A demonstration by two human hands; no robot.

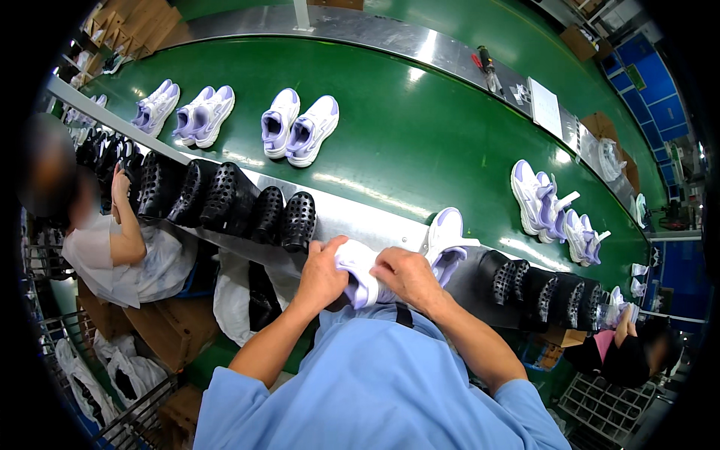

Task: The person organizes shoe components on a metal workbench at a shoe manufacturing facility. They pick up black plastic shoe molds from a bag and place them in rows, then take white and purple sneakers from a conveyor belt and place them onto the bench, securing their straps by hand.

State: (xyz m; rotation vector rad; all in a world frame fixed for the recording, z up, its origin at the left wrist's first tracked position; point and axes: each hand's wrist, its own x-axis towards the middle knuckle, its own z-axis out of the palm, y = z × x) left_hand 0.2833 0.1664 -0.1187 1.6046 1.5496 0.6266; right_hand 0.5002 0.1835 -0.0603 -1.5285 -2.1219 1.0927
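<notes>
2 bare forearms (281, 330), angled inward, fingers (389, 262) curled, near each other

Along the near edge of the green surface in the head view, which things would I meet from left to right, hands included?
Left row of black perforated pieces → left hand → held white-and-lavender shoe → right hand → single white-and-lavender shoe → right row of black perforated pieces.

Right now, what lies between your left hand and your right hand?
A white-and-lilac shoe lies between the left hand and the right hand, as the head view shows.
</notes>
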